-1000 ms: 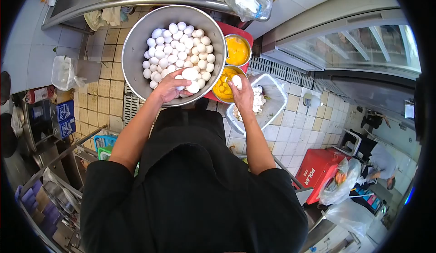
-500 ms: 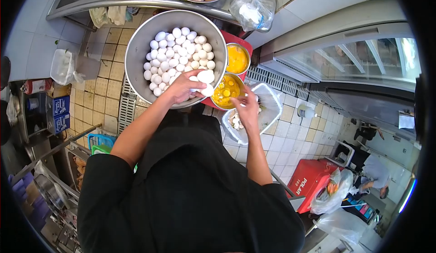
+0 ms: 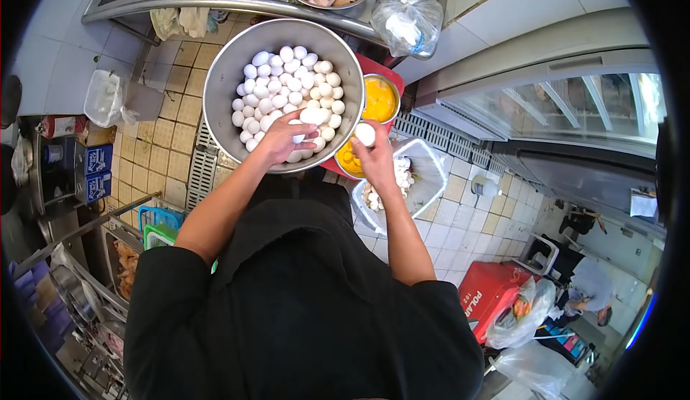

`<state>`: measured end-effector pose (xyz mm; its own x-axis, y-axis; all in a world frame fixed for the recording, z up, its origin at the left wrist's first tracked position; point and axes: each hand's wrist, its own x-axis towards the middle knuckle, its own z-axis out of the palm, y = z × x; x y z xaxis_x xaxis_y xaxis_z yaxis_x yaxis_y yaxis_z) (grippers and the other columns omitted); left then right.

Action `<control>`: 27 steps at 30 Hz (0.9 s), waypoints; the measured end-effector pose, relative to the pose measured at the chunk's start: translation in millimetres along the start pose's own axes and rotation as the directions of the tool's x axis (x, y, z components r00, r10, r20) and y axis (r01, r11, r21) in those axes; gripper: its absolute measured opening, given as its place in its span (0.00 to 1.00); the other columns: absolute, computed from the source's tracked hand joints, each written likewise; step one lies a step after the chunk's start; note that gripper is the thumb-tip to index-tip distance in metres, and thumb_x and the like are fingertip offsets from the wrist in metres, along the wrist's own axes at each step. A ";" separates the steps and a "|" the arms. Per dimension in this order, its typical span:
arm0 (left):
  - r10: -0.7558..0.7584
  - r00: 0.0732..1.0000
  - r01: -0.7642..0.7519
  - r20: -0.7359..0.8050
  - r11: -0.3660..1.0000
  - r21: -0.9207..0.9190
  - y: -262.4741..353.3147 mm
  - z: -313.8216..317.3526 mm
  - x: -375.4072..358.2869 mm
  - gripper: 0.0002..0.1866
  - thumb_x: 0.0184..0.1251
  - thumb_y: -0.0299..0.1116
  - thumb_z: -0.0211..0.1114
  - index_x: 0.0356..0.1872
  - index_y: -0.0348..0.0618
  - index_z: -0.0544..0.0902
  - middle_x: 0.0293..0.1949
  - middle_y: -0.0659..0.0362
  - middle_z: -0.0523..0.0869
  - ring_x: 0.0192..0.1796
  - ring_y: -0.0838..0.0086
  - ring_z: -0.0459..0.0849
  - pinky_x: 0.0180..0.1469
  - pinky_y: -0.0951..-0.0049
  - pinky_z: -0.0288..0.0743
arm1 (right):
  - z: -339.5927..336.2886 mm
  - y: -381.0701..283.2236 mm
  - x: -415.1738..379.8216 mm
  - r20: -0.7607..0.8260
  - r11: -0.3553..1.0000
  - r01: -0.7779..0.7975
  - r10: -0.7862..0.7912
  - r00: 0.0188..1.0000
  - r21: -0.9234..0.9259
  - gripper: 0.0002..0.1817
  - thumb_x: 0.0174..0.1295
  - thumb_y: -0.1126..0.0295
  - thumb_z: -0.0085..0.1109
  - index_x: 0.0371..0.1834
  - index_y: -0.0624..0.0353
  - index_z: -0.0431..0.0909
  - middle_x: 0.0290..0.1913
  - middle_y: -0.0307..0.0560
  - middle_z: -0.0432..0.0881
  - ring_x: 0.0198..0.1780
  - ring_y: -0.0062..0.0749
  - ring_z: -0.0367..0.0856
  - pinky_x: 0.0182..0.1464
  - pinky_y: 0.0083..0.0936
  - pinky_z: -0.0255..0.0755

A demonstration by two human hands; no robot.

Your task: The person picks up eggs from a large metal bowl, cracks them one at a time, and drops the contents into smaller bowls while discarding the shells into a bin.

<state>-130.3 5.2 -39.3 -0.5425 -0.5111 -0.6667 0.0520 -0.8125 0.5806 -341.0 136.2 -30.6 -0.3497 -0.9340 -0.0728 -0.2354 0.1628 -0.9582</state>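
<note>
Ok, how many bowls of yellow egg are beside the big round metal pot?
2: a farther round silver metal bowl and a nearer bowl, partly hidden by the right hand, both right of the pot. More could be hidden.

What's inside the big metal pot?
White eggs lie inside the pot, and the left hand holds more over them. The pot's bottom, anything beneath the visible eggs, and whatever the hand covers can't be seen.
</note>
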 end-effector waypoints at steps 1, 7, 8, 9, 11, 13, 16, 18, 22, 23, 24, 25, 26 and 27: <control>-0.003 1.000 0.003 -0.002 1.000 -0.012 -4.1 -5.3 2.4 0.28 0.66 0.25 0.72 0.67 0.42 0.74 0.49 0.57 0.86 0.50 0.69 0.87 0.48 0.62 0.87 | 4.4 2.2 2.3 0.006 0.975 0.097 -0.097 0.995 -0.199 0.23 0.68 0.66 0.66 0.62 0.63 0.71 0.47 0.50 0.84 0.43 0.41 0.86 0.44 0.36 0.80; -0.007 1.000 0.007 0.004 1.000 0.015 -10.8 -10.2 -0.9 0.29 0.66 0.27 0.73 0.67 0.42 0.74 0.48 0.58 0.85 0.48 0.70 0.86 0.47 0.62 0.87 | 15.8 14.3 -7.2 -0.077 0.969 0.075 -0.095 0.992 -0.234 0.21 0.66 0.69 0.67 0.59 0.63 0.74 0.48 0.54 0.83 0.47 0.36 0.84 0.49 0.32 0.77; -0.018 1.000 0.018 -0.001 1.000 0.021 -11.6 -10.7 -3.1 0.29 0.66 0.27 0.73 0.67 0.42 0.74 0.48 0.58 0.85 0.48 0.70 0.86 0.47 0.63 0.86 | 14.0 17.0 -12.8 -0.114 0.969 0.096 -0.125 0.986 -0.229 0.21 0.67 0.68 0.67 0.59 0.63 0.74 0.47 0.54 0.83 0.46 0.36 0.84 0.48 0.32 0.78; -0.028 1.000 0.028 -0.002 0.999 0.028 -11.1 -10.5 -3.2 0.29 0.66 0.28 0.73 0.67 0.42 0.74 0.48 0.58 0.85 0.47 0.70 0.86 0.46 0.64 0.86 | 10.3 22.6 -17.0 -0.153 0.967 0.119 -0.156 0.976 -0.226 0.21 0.67 0.68 0.67 0.59 0.63 0.74 0.46 0.54 0.83 0.46 0.36 0.84 0.48 0.32 0.78; -0.046 0.999 0.046 0.001 0.998 0.040 -10.7 -8.6 -2.0 0.29 0.65 0.28 0.74 0.67 0.42 0.74 0.48 0.59 0.85 0.47 0.71 0.86 0.45 0.66 0.86 | 2.5 37.5 -22.2 -0.223 0.971 0.044 -0.097 0.970 -0.234 0.21 0.67 0.67 0.67 0.59 0.64 0.73 0.46 0.57 0.83 0.47 0.42 0.84 0.49 0.35 0.78; -0.068 0.998 0.067 0.004 0.996 0.050 -11.5 -6.5 -2.9 0.30 0.65 0.29 0.74 0.67 0.43 0.74 0.48 0.60 0.86 0.46 0.72 0.86 0.42 0.68 0.86 | -2.4 57.3 -28.3 -0.284 0.959 -0.158 0.087 0.955 -0.237 0.22 0.65 0.67 0.68 0.58 0.65 0.73 0.49 0.62 0.82 0.50 0.55 0.84 0.52 0.42 0.78; -0.086 0.996 0.085 0.008 0.992 0.093 -14.0 -2.8 -3.7 0.29 0.65 0.30 0.75 0.66 0.43 0.75 0.47 0.61 0.86 0.44 0.74 0.85 0.37 0.72 0.85 | -10.6 73.7 -32.4 -0.253 0.933 -0.085 -0.006 0.968 -0.349 0.22 0.66 0.65 0.69 0.58 0.64 0.75 0.49 0.63 0.82 0.50 0.61 0.82 0.53 0.44 0.76; -0.107 0.993 0.102 0.040 0.988 0.113 -15.9 -3.6 -2.6 0.28 0.64 0.31 0.75 0.64 0.44 0.77 0.46 0.62 0.86 0.42 0.77 0.85 0.34 0.74 0.85 | -14.0 76.0 -34.3 -0.218 0.896 -0.005 -0.102 0.971 -0.444 0.22 0.66 0.63 0.69 0.57 0.63 0.76 0.49 0.63 0.81 0.51 0.62 0.81 0.53 0.46 0.75; -0.125 0.990 0.115 0.058 0.982 0.147 -17.4 -0.8 -5.2 0.24 0.64 0.33 0.76 0.60 0.45 0.80 0.44 0.64 0.86 0.39 0.81 0.83 0.31 0.77 0.83 | -14.0 59.5 -35.5 -0.232 0.877 -0.044 -0.078 0.970 -0.479 0.23 0.65 0.62 0.70 0.57 0.63 0.76 0.50 0.61 0.82 0.51 0.59 0.81 0.53 0.45 0.75; -0.119 0.991 0.110 0.055 0.982 0.152 -17.4 0.7 -6.6 0.24 0.64 0.33 0.76 0.60 0.45 0.80 0.44 0.65 0.86 0.38 0.81 0.83 0.30 0.77 0.83 | -15.0 53.0 -37.5 -0.242 0.876 -0.035 -0.095 0.966 -0.481 0.23 0.64 0.63 0.71 0.57 0.63 0.77 0.50 0.61 0.82 0.51 0.58 0.81 0.53 0.44 0.75; -0.113 0.992 0.104 0.052 0.982 0.156 -17.4 2.5 -8.0 0.23 0.64 0.34 0.76 0.60 0.46 0.80 0.43 0.65 0.86 0.38 0.81 0.83 0.29 0.77 0.83 | -16.7 43.3 -38.8 -0.252 0.875 -0.025 -0.112 0.961 -0.484 0.23 0.64 0.63 0.71 0.57 0.62 0.77 0.50 0.60 0.82 0.51 0.57 0.81 0.53 0.43 0.76; -0.107 0.993 0.098 0.049 0.982 0.160 -17.8 3.4 -8.4 0.23 0.65 0.34 0.76 0.59 0.46 0.80 0.43 0.65 0.86 0.37 0.82 0.82 0.28 0.77 0.82 | -19.5 35.0 -41.7 -0.286 0.890 -0.028 -0.116 0.951 -0.456 0.22 0.64 0.64 0.71 0.57 0.62 0.77 0.49 0.59 0.82 0.50 0.53 0.82 0.53 0.41 0.76; -0.111 0.992 0.100 0.053 0.981 0.165 -18.4 3.3 -8.3 0.22 0.65 0.35 0.75 0.59 0.46 0.81 0.42 0.66 0.85 0.37 0.82 0.82 0.28 0.78 0.82 | -23.4 27.0 -46.8 -0.318 0.904 -0.029 -0.120 0.940 -0.427 0.22 0.64 0.65 0.72 0.56 0.63 0.77 0.49 0.57 0.82 0.49 0.50 0.82 0.53 0.39 0.76; -0.114 0.992 0.102 0.058 0.980 0.168 -19.2 2.4 -8.3 0.22 0.65 0.36 0.75 0.59 0.46 0.81 0.42 0.66 0.85 0.37 0.82 0.82 0.27 0.78 0.82 | -27.6 22.7 -53.4 -0.350 0.916 -0.029 -0.123 0.929 -0.400 0.22 0.64 0.66 0.72 0.56 0.63 0.78 0.48 0.56 0.83 0.47 0.46 0.83 0.53 0.37 0.76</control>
<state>-128.9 25.7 -43.7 -0.5928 -0.3982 -0.7000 -0.1456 -0.8019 0.5795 -352.7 198.5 -40.8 -0.6128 -0.7764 0.1474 -0.5680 0.3030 -0.7652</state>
